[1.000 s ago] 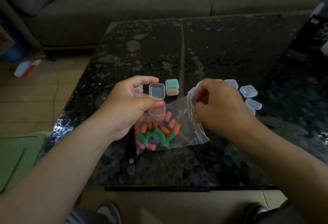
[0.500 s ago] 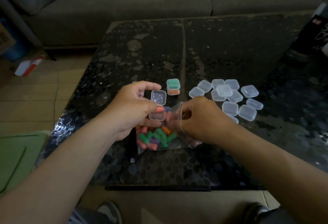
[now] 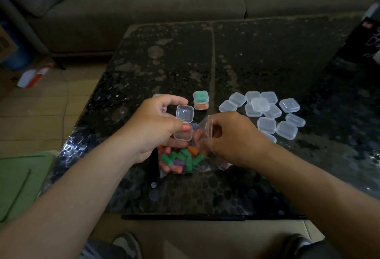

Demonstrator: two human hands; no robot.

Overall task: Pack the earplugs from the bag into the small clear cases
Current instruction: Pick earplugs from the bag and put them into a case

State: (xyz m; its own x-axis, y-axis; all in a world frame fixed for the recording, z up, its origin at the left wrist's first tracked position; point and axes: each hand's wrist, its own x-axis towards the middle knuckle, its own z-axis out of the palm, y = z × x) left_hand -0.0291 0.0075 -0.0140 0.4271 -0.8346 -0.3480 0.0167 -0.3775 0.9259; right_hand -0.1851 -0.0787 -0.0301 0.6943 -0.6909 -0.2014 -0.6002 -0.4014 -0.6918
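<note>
Right grip (image 3: 234, 139) lower, inside bag (image 3: 206, 167) mouth

Room lies over the far table (image 3: 257, 53); clear cases (image 3: 266, 124) crowd its right.

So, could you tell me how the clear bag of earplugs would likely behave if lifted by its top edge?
Probably floppy: the thin film of the bag crumples where the right hand pinches its rim. The loose earplugs would likely slump to the bottom. It looks light, so a push may slide it on the glossy table.
</note>
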